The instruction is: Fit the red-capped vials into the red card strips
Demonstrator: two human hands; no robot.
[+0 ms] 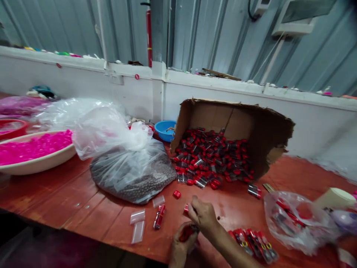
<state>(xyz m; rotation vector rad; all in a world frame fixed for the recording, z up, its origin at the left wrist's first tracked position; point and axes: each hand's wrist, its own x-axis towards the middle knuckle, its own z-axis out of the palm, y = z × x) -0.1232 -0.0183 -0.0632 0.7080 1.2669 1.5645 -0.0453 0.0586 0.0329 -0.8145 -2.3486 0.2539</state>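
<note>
While your left hand grips a small red item in a clear packet at the near edge of the red wooden table, your right hand pinches closed just above it, near the tipped cardboard box of red-capped vials.

Lighting: soft, even daylight is filling the scene, brightest on the white wall ledge and the corrugated metal wall behind.
Glare: pale sheen is showing on the red tabletop toward its left edge and on the clear plastic bag.
Shadows: faint and diffuse; the inside of the cardboard box is sitting darker.
Blur: motion smear is softening the whole picture, worst at the right edge and at both hands.
Distortion: wide-angle bending is tilting the wall lines; the bottom left corner is falling dark.
</note>
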